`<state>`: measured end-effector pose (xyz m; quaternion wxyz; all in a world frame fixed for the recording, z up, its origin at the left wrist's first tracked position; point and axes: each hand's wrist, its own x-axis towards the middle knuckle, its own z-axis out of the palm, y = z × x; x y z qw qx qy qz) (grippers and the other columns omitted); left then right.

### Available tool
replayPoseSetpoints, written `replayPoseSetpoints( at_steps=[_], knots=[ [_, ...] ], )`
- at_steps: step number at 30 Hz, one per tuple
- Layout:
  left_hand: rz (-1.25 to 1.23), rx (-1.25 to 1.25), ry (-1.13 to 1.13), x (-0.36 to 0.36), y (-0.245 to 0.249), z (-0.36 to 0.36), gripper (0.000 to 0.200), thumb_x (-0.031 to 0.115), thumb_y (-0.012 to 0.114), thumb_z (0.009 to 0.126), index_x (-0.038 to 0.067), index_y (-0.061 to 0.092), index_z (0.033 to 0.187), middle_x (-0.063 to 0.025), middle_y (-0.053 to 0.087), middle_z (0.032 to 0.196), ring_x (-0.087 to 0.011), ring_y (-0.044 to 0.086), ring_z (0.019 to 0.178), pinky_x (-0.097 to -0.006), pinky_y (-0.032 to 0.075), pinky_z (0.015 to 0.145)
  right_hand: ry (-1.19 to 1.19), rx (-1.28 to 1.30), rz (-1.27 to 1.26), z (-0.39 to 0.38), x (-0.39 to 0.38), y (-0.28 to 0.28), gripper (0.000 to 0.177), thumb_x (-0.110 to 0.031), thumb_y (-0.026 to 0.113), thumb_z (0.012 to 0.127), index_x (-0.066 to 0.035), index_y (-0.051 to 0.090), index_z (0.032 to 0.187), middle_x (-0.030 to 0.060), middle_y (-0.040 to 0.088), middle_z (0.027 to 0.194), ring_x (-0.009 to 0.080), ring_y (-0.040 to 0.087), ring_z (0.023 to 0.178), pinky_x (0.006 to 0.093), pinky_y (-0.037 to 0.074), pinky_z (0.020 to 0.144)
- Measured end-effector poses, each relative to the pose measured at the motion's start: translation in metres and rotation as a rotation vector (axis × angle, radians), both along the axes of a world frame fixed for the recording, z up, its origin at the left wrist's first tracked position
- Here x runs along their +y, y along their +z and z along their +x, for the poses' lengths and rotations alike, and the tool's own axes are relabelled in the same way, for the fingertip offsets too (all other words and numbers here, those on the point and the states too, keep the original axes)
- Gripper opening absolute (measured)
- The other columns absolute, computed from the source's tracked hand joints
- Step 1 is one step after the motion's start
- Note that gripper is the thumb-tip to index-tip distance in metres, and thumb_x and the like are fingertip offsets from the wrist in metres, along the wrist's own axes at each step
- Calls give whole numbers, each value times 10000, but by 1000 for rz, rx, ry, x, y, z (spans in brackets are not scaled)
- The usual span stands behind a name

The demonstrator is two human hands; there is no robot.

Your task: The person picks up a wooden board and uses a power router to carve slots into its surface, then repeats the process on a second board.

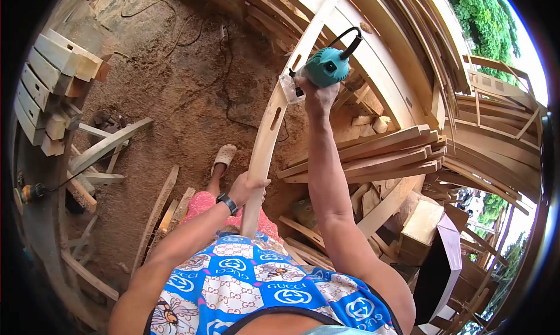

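Observation:
A long, pale wooden board (268, 135) with several oval slots runs from my waist up to the top of the view. My left hand (245, 188) wraps around its lower part, with a dark watch on that wrist. Farther up, my right hand (318, 93) grips a teal trim router (328, 67). The router's clear base sits against the board's edge beside a slot. A black cord loops from the top of the router. The bit is hidden from me.
Sawdust covers the ground (175, 107), where a black cord (228, 78) lies. Slotted wooden blocks (55, 55) are stacked at left, beside a wooden trestle (108, 145). Stacked planks (373, 151) lie to the right below large curved boards (385, 72). Loose timber strips (157, 215) are near my legs.

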<state>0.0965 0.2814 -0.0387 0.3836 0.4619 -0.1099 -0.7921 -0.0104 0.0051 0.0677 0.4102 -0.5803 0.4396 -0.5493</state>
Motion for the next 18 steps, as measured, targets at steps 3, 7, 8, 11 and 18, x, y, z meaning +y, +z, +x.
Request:
replayPoseSetpoints(
  at_steps=[3,7,8,11,18],
  knots=[
    [16,7,-10,3,-6,0,351,256,791,875,42,576,1050,-64,634,761,-190,658,594,-355,574,552,37,11,-9,6,-13,4,417,-85,789,635,-77,664,1033,15,674,953,169,663,853,326,553,779],
    [-11,-28,-12,4,-10,2,357,267,798,866,40,577,1028,-68,636,758,-190,658,595,-353,568,550,22,-64,-38,12,-30,7,413,-100,784,626,-80,673,1023,14,676,925,169,663,837,322,552,781],
    [-25,-35,-21,4,-12,2,360,273,800,862,38,578,1021,-69,637,759,-191,659,596,-351,565,550,10,-61,-46,11,-37,6,409,-107,784,624,-78,677,1018,16,680,912,170,665,832,322,553,779],
    [-11,-53,-6,2,-2,3,360,281,801,857,34,584,1003,-71,637,757,-191,660,599,-348,562,553,-34,-2,-49,6,-60,-2,404,-116,783,619,-75,682,1008,24,691,892,172,671,826,325,557,772],
    [20,-69,-36,1,2,8,376,282,801,850,21,596,1026,-75,641,788,-191,661,611,-344,570,567,-107,-32,-115,5,-108,-11,384,-88,786,613,-68,671,979,32,696,891,175,676,801,326,561,742]
  ],
)
